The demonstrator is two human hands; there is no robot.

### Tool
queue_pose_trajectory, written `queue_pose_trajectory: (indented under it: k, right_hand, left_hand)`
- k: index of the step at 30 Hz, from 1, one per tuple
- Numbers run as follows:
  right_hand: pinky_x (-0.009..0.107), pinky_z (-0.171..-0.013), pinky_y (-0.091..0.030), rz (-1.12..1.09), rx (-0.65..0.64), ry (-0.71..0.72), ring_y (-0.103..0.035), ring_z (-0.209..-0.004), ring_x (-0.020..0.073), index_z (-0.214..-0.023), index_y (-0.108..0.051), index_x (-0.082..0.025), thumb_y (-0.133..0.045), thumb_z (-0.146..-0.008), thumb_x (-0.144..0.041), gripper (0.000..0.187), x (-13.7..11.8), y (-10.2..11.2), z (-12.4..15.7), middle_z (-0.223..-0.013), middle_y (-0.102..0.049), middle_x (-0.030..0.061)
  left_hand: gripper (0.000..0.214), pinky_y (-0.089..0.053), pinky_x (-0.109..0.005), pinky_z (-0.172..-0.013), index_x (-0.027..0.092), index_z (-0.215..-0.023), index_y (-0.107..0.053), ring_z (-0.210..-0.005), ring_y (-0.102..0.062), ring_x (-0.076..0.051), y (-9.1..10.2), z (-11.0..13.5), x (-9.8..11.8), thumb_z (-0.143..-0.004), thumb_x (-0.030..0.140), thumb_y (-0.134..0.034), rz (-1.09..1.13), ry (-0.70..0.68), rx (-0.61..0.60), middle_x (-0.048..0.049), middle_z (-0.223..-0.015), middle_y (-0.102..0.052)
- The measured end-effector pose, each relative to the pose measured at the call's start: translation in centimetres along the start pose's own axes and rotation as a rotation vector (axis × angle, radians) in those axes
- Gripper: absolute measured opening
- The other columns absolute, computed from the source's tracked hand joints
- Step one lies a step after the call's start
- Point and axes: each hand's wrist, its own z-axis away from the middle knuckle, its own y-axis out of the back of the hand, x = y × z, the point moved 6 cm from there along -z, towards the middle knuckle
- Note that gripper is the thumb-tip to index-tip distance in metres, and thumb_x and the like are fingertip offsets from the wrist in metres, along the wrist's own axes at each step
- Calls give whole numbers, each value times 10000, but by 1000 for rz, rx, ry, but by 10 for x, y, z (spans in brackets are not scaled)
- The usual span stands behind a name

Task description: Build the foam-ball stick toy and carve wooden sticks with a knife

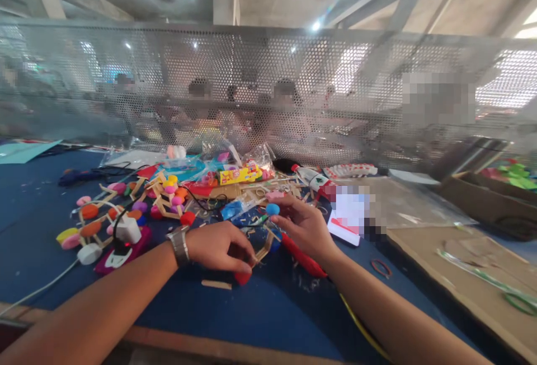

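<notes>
**Blue foam disc at the right fingertips, craft-stick piece between the hands**

A small craft-stick piece (262, 252) sits over the blue tabletop (180, 309), between the two hands. The right hand (304, 228) is just right of and beyond this piece, its grip pinching a light-blue foam disc (272, 209) between thumb and forefinger. The left hand (222, 246), with a metal-banded wristwatch (180, 246) on its wrist, is just left of the piece. Its fingers curl down at the near end, thumb against a red foam disc (242, 278); whether this grip is pressed together on anything, I cannot tell. A darker blue disc (276, 241) shows at the piece's far end.

Nearer than the piece and to its left lies a loose flat wooden stick (216, 285). Just right of it is a long red object (304, 257), partly covered by the right hand. Well to its left are a purple power strip (143, 243) with a white plug (129, 230) and, beyond that, a heap of coloured disc-and-stick pieces (187, 218). Beyond the piece lie a yellow packet (240, 175) and, farther right, a red-capped bottle (311, 179) on its side.
</notes>
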Motion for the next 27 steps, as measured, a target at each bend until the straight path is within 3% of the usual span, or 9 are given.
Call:
queue_pose_trajectory:
  k: [7, 12, 16, 19, 22, 24, 27]
  right_hand:
    - [360, -721, -586, -20, 54, 21, -703, -807, 229, -1043, -750, -219, -759, -851, -571, 401, -3, 0, 2, -918, -769, 81]
    - [367, -748, -583, -48, 97, 47, -701, -847, 233, -1090, -707, -225, -723, -890, -567, 396, -8, 0, 4, -909, -751, 72]
    - [334, -667, -565, -49, 60, 63, -663, -732, 196, -1086, -706, -217, -722, -897, -542, 376, -11, -6, 7, -811, -709, 37]
    - [308, -603, -545, -37, 10, 54, -616, -629, 162, -1078, -712, -206, -749, -876, -515, 371, -13, -11, 9, -730, -666, 3]
    - [309, -604, -557, -32, -14, 22, -624, -626, 158, -1123, -706, -204, -755, -867, -491, 388, -14, -13, 10, -745, -670, 4]
    - [315, -622, -569, -39, -27, 0, -640, -639, 159, -1142, -702, -203, -747, -868, -476, 390, -14, -14, 11, -769, -674, 8]
    - [314, -634, -573, -70, -49, -29, -663, -663, 160, -1153, -692, -204, -742, -867, -463, 389, -13, -15, 12, -813, -688, 17]
  left_hand:
    - [225, -475, -239, -658, 191, -872, -841, -714, -685, -177, 10, 1, 8, -893, 378, -716, -45, -36, 218, -64, -810, -802]
    - [265, -451, -246, -643, 181, -783, -816, -647, -612, -154, 21, 4, 10, -913, 373, -687, -50, -42, 477, -41, -716, -745]
    - [211, -491, -273, -687, 211, -922, -853, -727, -683, -203, 23, 6, 0, -893, 370, -716, 24, 15, 645, -54, -821, -810]
    - [247, -529, -310, -790, 228, -1035, -853, -899, -742, -265, 23, 6, -4, -904, 378, -706, 79, 32, 695, -65, -993, -839]
    - [241, -525, -319, -820, 224, -1017, -854, -928, -737, -273, 26, 7, -4, -916, 378, -700, 91, 39, 743, -51, -999, -838]
    - [201, -515, -307, -832, 221, -961, -857, -911, -720, -256, 30, 8, -7, -889, 369, -743, 196, 58, 788, -35, -956, -833]
    - [169, -518, -281, -831, 207, -826, -845, -903, -691, -228, 31, 7, -19, -789, 371, -859, 540, 99, 834, -16, -870, -806]
